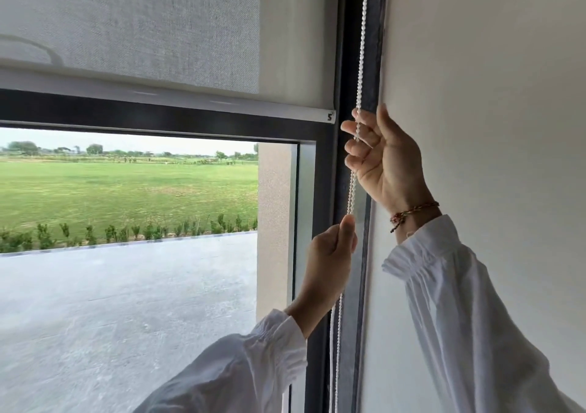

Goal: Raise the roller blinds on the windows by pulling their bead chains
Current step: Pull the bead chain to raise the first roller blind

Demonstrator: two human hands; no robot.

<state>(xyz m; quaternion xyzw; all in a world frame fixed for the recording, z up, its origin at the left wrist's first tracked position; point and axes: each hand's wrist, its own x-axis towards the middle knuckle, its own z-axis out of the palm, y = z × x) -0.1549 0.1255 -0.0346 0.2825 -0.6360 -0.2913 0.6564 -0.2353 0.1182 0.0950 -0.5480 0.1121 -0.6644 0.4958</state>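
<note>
A grey fabric roller blind (142, 25) covers the top of the window, its white bottom bar (222, 101) level with the upper frame rail. A white bead chain (361, 48) hangs down the dark right frame edge. My right hand (383, 159) is up high beside the bar's end, fingers curled around the chain. My left hand (329, 254) is lower, pinching the same chain between thumb and fingers. Below my left hand two strands of chain drop out of view.
The dark window frame (320, 222) runs vertically between the glass and a plain white wall (491, 95) on the right. Through the glass I see a paved area, a low hedge and a grass field. White sleeves cover both forearms.
</note>
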